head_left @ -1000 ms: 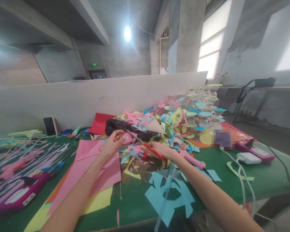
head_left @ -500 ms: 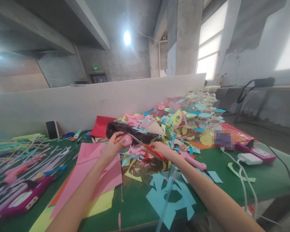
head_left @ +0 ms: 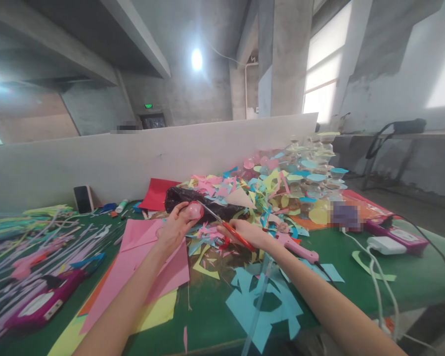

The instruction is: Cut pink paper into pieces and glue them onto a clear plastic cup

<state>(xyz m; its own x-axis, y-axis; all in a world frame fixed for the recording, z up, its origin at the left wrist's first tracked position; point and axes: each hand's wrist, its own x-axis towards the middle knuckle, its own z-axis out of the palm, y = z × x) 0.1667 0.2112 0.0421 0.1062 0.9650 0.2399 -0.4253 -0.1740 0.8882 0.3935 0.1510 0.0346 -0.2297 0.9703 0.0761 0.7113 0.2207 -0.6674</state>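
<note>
Apparently midway: left hand curled around a round pink piece, right hand closed on scissors; paper-topped pieces stacked beyond the right, largely whole pink sheets below the left.

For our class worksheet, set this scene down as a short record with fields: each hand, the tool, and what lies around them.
Left hand: holds a glossy, rounded pink piece
Right hand: holds red-handled scissors
Scissor direction: toward the pink piece; contact cannot be told
Under left forearm: pink paper sheets
Beyond the hands: black plastic bag, mixed paper scraps
Nearer the table edge: blue paper with cut-out holes
Back left: phone, upright by a white partition
Work surface: green table
</note>
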